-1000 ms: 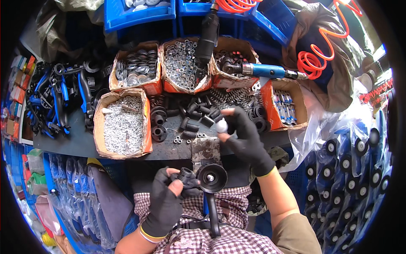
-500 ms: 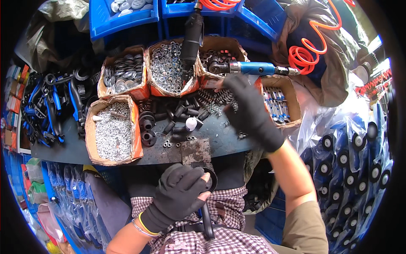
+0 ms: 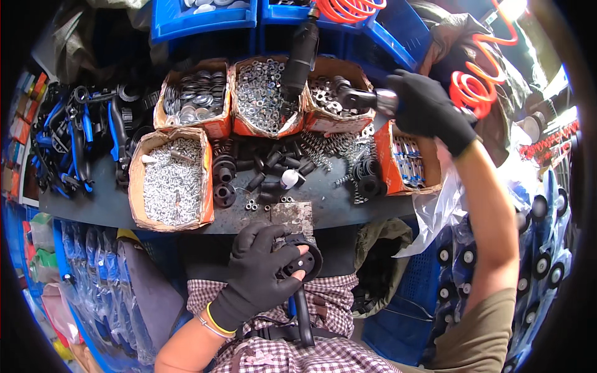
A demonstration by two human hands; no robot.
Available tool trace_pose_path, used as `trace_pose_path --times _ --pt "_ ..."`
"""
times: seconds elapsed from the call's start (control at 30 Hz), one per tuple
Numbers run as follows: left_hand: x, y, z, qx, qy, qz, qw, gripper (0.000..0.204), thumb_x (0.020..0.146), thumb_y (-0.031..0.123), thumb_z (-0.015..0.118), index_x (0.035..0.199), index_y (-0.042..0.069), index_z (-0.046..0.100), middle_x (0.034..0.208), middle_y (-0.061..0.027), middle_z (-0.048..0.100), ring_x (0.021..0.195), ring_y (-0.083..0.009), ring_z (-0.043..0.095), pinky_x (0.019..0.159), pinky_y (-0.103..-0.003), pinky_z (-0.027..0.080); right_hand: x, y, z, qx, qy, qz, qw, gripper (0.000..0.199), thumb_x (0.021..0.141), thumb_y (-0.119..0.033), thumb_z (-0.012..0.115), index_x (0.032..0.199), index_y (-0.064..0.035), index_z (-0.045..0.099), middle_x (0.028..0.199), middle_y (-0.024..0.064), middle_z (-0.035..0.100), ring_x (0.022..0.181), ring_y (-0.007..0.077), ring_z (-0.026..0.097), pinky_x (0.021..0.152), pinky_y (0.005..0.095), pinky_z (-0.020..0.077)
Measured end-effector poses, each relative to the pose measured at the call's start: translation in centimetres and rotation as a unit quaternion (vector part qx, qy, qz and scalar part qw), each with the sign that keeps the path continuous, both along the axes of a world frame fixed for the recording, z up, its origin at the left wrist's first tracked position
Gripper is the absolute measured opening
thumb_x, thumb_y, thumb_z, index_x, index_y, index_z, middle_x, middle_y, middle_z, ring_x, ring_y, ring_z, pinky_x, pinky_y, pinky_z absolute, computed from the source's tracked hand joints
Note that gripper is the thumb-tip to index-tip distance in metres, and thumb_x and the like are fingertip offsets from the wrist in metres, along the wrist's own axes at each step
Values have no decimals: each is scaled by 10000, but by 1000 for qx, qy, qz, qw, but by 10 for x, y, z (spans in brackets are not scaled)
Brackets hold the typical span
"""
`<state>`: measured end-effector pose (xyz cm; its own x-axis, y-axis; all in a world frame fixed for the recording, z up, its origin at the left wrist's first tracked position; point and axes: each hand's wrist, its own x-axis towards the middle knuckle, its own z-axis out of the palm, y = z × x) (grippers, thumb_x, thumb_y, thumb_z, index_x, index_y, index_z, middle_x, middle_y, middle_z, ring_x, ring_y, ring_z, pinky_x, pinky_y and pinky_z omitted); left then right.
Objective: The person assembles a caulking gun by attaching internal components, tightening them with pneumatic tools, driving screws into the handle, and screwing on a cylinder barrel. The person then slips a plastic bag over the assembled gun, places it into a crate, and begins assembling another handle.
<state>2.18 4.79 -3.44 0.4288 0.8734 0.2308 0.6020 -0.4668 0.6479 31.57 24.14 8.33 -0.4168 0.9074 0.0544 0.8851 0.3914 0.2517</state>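
My left hand (image 3: 258, 267), in a black glove with bare fingertips, grips a round black plastic part (image 3: 303, 263) over my lap. A small screw head shows at its centre, and a black tube (image 3: 303, 317) points down from it toward me. At the right, my gloved right hand (image 3: 426, 105) is wrapped round an air ratchet wrench (image 3: 382, 101). Its metal head reaches left over the carton of small metal parts (image 3: 341, 124); the hand hides most of the body. A worn metal plate (image 3: 292, 216) lies at the bench edge, just beyond the round part.
Cartons of washers (image 3: 219, 128), nuts (image 3: 283, 130), small rivet-like pieces (image 3: 208, 186) and pins (image 3: 387, 161) stand on the bench. Springs (image 3: 318, 149) and black sleeves (image 3: 272, 163) lie between. A black air tool (image 3: 301, 59) hangs above; an orange coiled hose (image 3: 472, 93) is at right.
My right hand has moved right and up and closed round the air ratchet wrench. The wrench has shifted right. My left hand keeps the round part, whose face now shows more.
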Motion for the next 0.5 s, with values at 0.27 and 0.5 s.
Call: trace_pose_path --times 0.27,0.5 --pt "3 3 3 -38 -25 0 999 452 571 354 811 939 133 669 1071 -109 539 1067 -329 458 919 -457 394 -55 -184 42 -417 324 -96 844 388 742 -250 747 986 -28 542 732 173 595 704 382 622 612 427 470" --pt "2 -6 -9 -12 -45 17 999 539 611 468 782 975 101 630 1067 -113 540 1080 -329 436 928 -456 385 -67 -232 -17 -427 340 -136 826 413 741 -262 739 997 -39 502 728 178 621 691 397 627 571 441 482"
